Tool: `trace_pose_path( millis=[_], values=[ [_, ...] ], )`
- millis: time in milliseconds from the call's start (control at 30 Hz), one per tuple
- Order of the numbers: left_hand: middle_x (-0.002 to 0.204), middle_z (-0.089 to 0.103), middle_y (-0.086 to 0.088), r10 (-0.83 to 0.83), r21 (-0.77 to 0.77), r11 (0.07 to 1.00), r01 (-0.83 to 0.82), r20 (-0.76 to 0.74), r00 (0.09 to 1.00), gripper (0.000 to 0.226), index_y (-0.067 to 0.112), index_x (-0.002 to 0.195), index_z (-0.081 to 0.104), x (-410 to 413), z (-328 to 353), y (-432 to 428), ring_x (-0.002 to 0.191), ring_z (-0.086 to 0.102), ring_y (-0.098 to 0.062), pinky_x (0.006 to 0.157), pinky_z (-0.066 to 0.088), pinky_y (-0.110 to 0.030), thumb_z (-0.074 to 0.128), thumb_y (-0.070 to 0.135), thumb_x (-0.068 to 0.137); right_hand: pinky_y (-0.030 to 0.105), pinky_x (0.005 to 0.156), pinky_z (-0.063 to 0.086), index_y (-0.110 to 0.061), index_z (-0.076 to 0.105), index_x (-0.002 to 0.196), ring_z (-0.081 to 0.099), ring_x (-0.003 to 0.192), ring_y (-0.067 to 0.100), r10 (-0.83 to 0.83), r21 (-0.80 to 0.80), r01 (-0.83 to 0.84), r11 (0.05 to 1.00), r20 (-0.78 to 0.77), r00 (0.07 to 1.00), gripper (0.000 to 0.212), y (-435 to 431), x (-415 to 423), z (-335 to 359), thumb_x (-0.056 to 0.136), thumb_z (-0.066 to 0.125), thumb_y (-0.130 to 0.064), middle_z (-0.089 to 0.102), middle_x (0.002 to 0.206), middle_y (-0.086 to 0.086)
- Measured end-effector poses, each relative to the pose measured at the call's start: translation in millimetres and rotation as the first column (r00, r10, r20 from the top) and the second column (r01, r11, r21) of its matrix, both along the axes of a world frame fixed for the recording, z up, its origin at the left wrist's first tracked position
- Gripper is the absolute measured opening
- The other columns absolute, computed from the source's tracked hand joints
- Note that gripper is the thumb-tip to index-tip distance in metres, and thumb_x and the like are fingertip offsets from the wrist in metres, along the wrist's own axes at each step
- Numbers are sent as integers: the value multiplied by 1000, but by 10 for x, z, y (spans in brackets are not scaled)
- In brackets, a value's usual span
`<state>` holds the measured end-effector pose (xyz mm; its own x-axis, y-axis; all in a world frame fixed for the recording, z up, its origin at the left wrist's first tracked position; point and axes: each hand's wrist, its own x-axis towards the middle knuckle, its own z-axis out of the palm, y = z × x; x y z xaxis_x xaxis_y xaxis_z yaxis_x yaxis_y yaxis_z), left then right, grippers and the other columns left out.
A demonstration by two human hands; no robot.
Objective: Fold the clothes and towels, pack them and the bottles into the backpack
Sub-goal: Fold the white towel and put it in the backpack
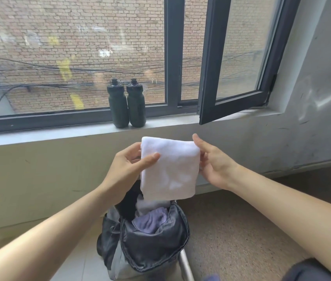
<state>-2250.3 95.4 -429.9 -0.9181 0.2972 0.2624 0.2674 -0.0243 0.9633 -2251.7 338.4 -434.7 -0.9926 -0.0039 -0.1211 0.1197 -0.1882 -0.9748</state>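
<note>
A speckled brown floor (231, 240) meets a pale, scuffed wall (39, 169) beneath a wide window; the person works in front of it. Nearest the camera a dark backpack (156, 246) stands on the floor with its top unzipped and gaping; a purple garment (150, 220) lies bunched inside, and a black cloth (129, 205) hangs over its far left rim; a metal tube (186, 264) slants past its right side. Just above the opening a folded white towel (169, 169) is held in the air, its lower edge almost at the bag's mouth. The left hand (128, 165) pinches the towel's left edge, thumb laid across the front and fingers (134, 151) behind; the right hand (215, 165) holds the right edge, thumb pointing up beside the top corner and the other fingers curled in against the cloth; how tightly they press cannot be told. Beyond the hands a grey windowsill (69, 134) runs across; on it the left bottle (118, 105) and the right bottle (136, 105), both dark and capped, stand upright and touch each other, close to the glass. To the right a dark-framed window sash (237, 57) swings open into the room; outside, cables (39, 67) cross a brick wall (69, 27).
</note>
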Motion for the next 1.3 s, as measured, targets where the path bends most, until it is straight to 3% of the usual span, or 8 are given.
trace_pose_path(
  millis=[133, 233, 333, 567, 733, 1000, 1167, 1300],
  values=[
    [117, 77, -4, -55, -69, 996, 55, 9, 998, 45, 26, 127, 64, -29, -36, 3, 101, 76, -26, 86, 63, -41, 80, 12, 88, 39, 89, 58, -12, 60, 136, 71, 102, 24, 142, 25, -141, 990, -40, 989, 60, 11, 44, 1, 85, 76, -40, 73, 115, 6],
    [114, 77, -8, -86, -70, 994, 89, 41, 995, 52, 28, 130, 58, -68, -62, -21, 102, 76, -29, 85, 62, -46, 78, 6, 88, 55, 101, 53, -17, 56, 137, 66, 119, 34, 199, 46, -196, 980, -68, 978, 62, 25, 50, -27, 80, 79, -15, 67, 133, 13],
    [111, 77, -8, -72, -80, 994, 77, 65, 995, 53, 27, 130, 56, -105, -86, -56, 100, 76, -30, 84, 62, -48, 78, 4, 88, 49, 89, 60, -20, 55, 136, 68, 116, 32, 232, 76, -226, 971, -77, 970, 60, 40, 68, -30, 84, 76, 0, 65, 134, 12],
    [115, 76, -7, 33, -38, 999, -27, 160, 987, 73, 28, 134, 40, -227, -150, -106, 102, 76, -27, 81, 61, -48, 83, 5, 81, 59, 97, 54, -23, 54, 131, 68, 115, 33, 137, 178, -118, 977, -96, 986, 51, -34, 75, -35, 91, 69, 3, 65, 130, 13],
    [121, 75, -11, -80, 33, 997, 75, 177, 981, 52, 17, 131, 64, -221, -102, -135, 111, 72, -35, 74, 63, -39, 77, -1, 84, 63, 97, 52, -20, 40, 137, 68, 114, 37, 45, 137, -30, 990, -104, 994, 58, -80, 63, 16, 92, 67, 3, 67, 122, 12],
    [116, 74, -14, -190, 137, 977, 166, 188, 963, 44, 20, 124, 65, -251, -95, -149, 96, 71, -31, 74, 58, -41, 69, -2, 86, 51, 98, 53, -16, 59, 139, 67, 113, 33, 259, -1, -262, 965, -153, 954, 46, -20, 114, 106, 97, 57, 4, 66, 133, 17],
    [89, 66, -7, -265, 119, 962, 245, 203, 943, 32, 25, 86, 72, -298, -87, -207, 76, 62, -25, 63, 52, -33, 60, -2, 75, 37, 75, 64, -11, 72, 108, 72, 88, 25, 290, -22, -297, 954, -170, 942, 26, -4, 134, 106, 97, 56, 5, 72, 104, 12],
    [83, 64, -6, -331, 122, 943, 309, 274, 903, 30, 15, 91, 65, -251, -31, -242, 70, 61, -22, 60, 54, -29, 50, -2, 71, 36, 60, 55, -15, 76, 77, 64, 76, 29, 250, 110, -232, 966, -194, 948, 45, 14, 151, 94, 93, 50, 18, 67, 96, 20]
  ],
)
